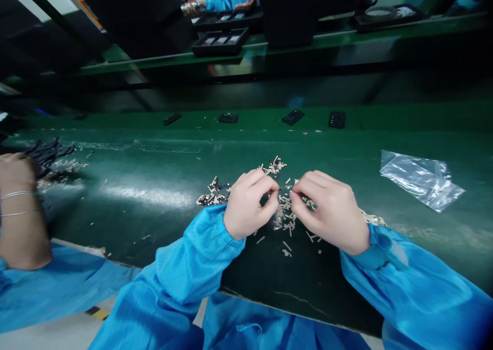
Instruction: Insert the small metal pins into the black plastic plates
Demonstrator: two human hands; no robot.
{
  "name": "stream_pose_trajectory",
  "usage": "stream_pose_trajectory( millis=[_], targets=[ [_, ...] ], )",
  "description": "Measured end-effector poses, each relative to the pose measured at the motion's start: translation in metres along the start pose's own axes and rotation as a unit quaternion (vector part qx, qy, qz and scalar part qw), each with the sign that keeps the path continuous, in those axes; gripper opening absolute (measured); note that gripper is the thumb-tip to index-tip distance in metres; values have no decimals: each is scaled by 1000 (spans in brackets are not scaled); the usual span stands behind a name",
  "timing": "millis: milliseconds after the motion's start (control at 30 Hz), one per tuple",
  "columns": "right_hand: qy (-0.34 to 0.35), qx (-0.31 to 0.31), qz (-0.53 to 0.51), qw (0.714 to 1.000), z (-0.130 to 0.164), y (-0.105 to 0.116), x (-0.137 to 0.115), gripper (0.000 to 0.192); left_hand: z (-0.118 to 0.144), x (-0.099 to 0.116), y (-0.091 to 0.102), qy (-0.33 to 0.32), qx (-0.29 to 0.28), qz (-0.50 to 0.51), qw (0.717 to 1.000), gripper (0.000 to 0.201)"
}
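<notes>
My left hand [252, 203] is closed, thumb and forefinger pinched together. A small thin dark piece [284, 188] sticks out from these fingertips towards the other hand. Facing it, my right hand [331, 208] also pinches with thumb and forefinger; whatever lies between its tips is too small to name. Under and between both hands is a loose heap of tiny pale strips [285, 211]. Small dark and shiny pieces [213, 196] lie by the left wrist, and more small pieces [275, 166] lie just beyond the hands. Flat pale parts [373, 219] show partly behind my right wrist.
A clear plastic bag [421, 180] lies to the right on the green table [154, 160]. Several black flat parts, one a squarish piece [337, 119], sit along the far side. At left, a co-worker's hand [17, 178] is near dark strips [48, 152]. Black trays [220, 41] stand on the raised shelf.
</notes>
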State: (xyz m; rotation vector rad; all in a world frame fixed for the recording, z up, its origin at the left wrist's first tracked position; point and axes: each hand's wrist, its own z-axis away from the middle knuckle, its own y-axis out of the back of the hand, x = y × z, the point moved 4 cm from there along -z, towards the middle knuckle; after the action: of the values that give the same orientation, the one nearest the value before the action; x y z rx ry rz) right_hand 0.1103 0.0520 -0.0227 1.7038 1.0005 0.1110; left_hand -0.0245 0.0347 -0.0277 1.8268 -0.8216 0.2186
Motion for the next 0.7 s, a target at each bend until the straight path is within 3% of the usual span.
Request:
stream_pose_trajectory(
  millis=[100,300,700],
  targets=[
    [-5,-6,-29,1000,0,0,0,22,1,2,1,-23,5,-35,999,12],
    [2,8,-124,992,0,-1,0,9,4,7,-1,-58,-1,-73,996,13],
    [54,-29,-124,990,0,-3,1,16,5,4,-2,-66,-40,-49,996,15]
  ],
)
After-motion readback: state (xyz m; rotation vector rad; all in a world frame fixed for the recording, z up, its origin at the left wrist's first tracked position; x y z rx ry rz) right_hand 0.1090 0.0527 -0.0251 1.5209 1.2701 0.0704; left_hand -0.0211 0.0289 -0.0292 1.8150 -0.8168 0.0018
